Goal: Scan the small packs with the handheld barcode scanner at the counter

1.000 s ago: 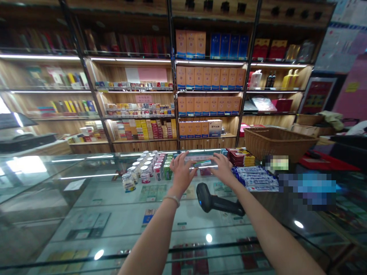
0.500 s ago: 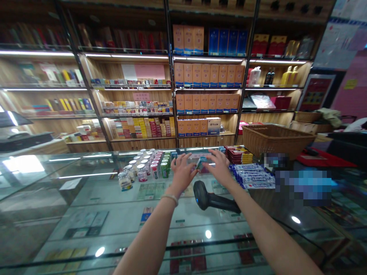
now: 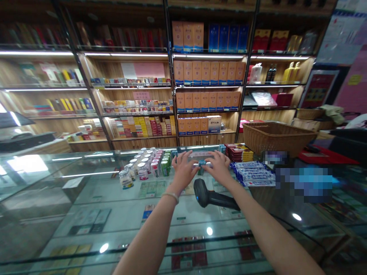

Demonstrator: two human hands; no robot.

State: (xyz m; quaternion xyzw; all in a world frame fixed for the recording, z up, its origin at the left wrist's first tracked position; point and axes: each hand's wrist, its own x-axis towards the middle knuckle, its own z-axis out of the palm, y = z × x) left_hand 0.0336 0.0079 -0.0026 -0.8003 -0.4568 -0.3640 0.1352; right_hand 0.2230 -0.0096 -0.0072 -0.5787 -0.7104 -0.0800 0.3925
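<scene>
A small teal packet (image 3: pixel 202 162) sits between my hands, above the far part of the glass counter. My left hand (image 3: pixel 183 168) reaches its left end, with thumb and fingertips at the packet. On the other end are the fingertips of my right hand (image 3: pixel 218 165). Closer to me, a black barcode scanner (image 3: pixel 202 194) lies on the glass, its handle partly behind my right forearm. Several green and white small bottles (image 3: pixel 164 168) stand left of my left hand. Blue-and-white wrapped packs (image 3: pixel 254 173) lie right of my right hand.
Stacked red and yellow packets (image 3: pixel 239 152) lie near a wicker basket (image 3: pixel 278 139) at the right. Clear-lidded jars (image 3: pixel 126 179) stand in rows at the left. Beyond the glass counter (image 3: pixel 120 221), lit shelves hold boxes (image 3: pixel 200 101). A cable trails at the right.
The teal packet has turned from a slant to roughly level and sits slightly lower between my fingertips. My hands stay in nearly the same place; the view has shifted slightly.
</scene>
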